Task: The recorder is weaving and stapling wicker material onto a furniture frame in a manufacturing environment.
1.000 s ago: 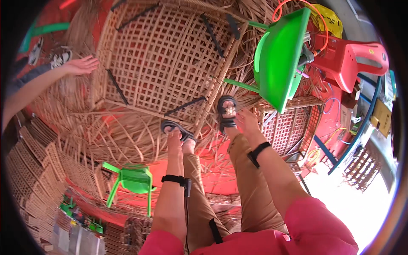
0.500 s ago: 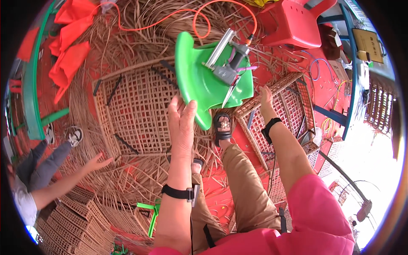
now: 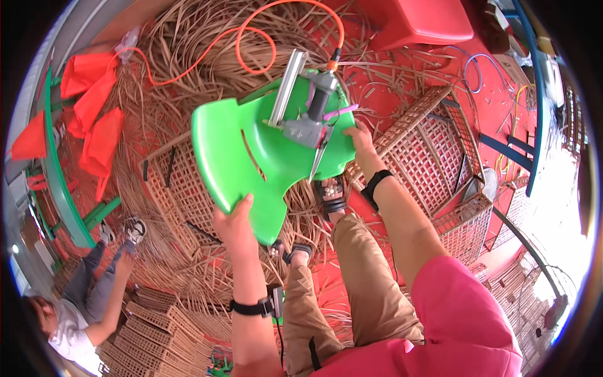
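Observation:
A green plastic chair (image 3: 220,147) is in front of me, its backrest toward my left. My left hand (image 3: 234,221) is closed on the backrest's near edge, thumb on top. At the seat's right edge, my right hand (image 3: 361,139) grips the rim, some of its fingers hidden. A grey air staple gun (image 3: 304,131) lies on the seat, joined to an orange hose (image 3: 342,31). Beside it lie a pair of scissors (image 3: 320,154), points toward me, and something with a pink handle (image 3: 341,112).
Woven lattice panels (image 3: 179,195) and a lattice basket (image 3: 433,154) lie on the red floor among loose strips (image 3: 182,81). A red chair (image 3: 414,22) stands at the far right. Another person (image 3: 75,327) crouches at the left beside stacked woven pieces (image 3: 157,333).
The green chair has swung left and turned, carrying the staple gun and scissors along. My right hand, earlier apart from it, now holds its right edge. The other person's arm has drawn back.

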`<state>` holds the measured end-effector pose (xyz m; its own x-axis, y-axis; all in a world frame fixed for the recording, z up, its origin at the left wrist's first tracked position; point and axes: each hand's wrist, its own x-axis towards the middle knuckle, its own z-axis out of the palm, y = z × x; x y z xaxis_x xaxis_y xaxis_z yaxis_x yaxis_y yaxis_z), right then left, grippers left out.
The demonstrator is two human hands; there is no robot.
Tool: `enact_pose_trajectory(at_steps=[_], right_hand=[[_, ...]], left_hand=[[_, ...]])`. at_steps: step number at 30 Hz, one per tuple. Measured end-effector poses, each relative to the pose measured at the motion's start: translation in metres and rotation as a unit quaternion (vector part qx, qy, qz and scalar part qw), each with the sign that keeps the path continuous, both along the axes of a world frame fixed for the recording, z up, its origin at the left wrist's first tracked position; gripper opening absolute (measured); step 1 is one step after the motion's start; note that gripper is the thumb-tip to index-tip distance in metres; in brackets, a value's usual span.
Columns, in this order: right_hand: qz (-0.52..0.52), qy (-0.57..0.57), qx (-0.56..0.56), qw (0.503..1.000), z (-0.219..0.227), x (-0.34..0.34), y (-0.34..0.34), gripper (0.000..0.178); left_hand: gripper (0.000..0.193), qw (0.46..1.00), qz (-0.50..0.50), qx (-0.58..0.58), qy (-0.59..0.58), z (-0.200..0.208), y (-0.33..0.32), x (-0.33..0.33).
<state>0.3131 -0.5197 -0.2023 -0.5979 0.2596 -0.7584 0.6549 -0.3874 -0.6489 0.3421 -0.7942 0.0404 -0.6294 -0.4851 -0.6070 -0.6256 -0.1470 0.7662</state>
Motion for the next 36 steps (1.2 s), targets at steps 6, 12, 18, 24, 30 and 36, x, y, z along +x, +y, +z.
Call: enact_pose_trajectory(at_steps=[6, 12, 18, 24, 30, 36], right_hand=[[-0.062, 0.004, -0.091, 0.994, 0.063, 0.022, 0.009, 0.038], [-0.072, 0.036, -0.065, 0.995, 0.112, 0.047, -0.001, 0.042], [-0.096, 0.025, -0.089, 0.991, 0.152, 0.053, 0.001, 0.041], [-0.051, -0.004, -0.074, 0.996, 0.188, 0.05, -0.008, 0.038], [-0.024, 0.009, -0.01, 1.0, 0.218, 0.073, -0.022, 0.039], [-0.032, -0.043, -0.087, 0.995, 0.243, 0.088, -0.028, 0.042]], left_hand=[[0.039, 0.999, 0.042, -0.002, -0.003, 0.063, 0.024, 0.031], [0.045, 0.997, 0.054, -0.046, -0.042, 0.121, 0.028, 0.051], [0.042, 0.997, 0.001, -0.052, -0.062, 0.171, 0.027, 0.039], [0.044, 0.995, 0.005, -0.07, -0.067, 0.208, 0.033, 0.041], [0.041, 0.983, 0.066, -0.094, -0.143, 0.242, 0.027, 0.065], [0.039, 0.988, 0.053, -0.085, -0.119, 0.272, 0.015, 0.072]])
